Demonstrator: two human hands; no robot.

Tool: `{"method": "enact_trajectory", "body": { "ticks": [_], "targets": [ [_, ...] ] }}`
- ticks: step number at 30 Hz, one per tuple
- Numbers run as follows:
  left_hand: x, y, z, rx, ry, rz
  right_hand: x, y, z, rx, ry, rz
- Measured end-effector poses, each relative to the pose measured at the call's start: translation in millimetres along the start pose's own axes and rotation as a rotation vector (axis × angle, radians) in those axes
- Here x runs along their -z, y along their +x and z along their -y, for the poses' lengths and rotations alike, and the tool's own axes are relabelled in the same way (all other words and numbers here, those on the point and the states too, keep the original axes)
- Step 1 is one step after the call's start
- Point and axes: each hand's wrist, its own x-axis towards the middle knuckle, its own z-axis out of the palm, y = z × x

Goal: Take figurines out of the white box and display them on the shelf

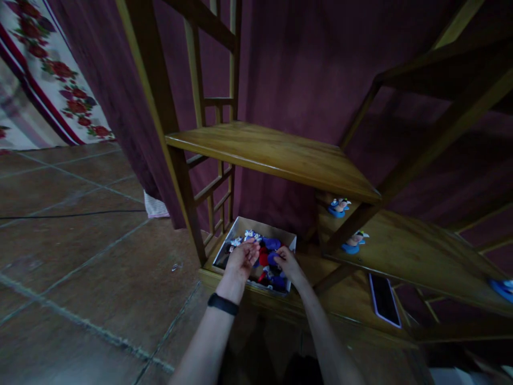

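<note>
Head view: left hand loosely curled, right hand at a blue figurine piece (grip unclear), hands apart over figurines in cardboard box on lower shelf; best lifted singly, neighbours undisturbed

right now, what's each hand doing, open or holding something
Left hand: loosely open over the box, no held item visible.
Right hand: partly closed at a blue piece; grip can't be told.
</note>
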Motion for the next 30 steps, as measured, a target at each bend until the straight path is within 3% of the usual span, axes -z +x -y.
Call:
{"method": "enact_trajectory", "body": {
  "ticks": [5,8,11,13,16,19,24,30],
  "targets": [
    [-2.0,-4.1,8.5,-0.177,0.426,0.032,-4.5,1.5,19.2,-0.038,0.243,0.084],
    [-2.7,-3.6,15.8,-0.196,0.626,0.129,-7.4,2.5,36.2,0.01,0.316,0.137],
    [-0.9,1.4,13.2,-0.168,0.64,0.175,-4.3,6.2,42.2,-0.011,0.388,0.108],
    [3.7,5.9,2.3,-0.223,0.569,0.077,1.9,10.5,37.2,-0.064,0.407,0.03],
    [15.1,10.8,-21.3,-0.358,0.393,-0.124,13.6,17.4,22.2,-0.127,0.299,-0.102],
    [24.4,11.0,-38.3,-0.383,0.273,-0.238,21.9,20.8,9.8,-0.139,0.064,-0.148],
    [25.5,8.9,-41.9,-0.398,0.288,-0.266,21.7,17.9,8.7,-0.026,-0.306,-0.075],
    [26.6,9.8,-44.3,-0.446,0.33,-0.312,7.8,19.3,15.8,0.021,-0.416,-0.011]
  ]
}}
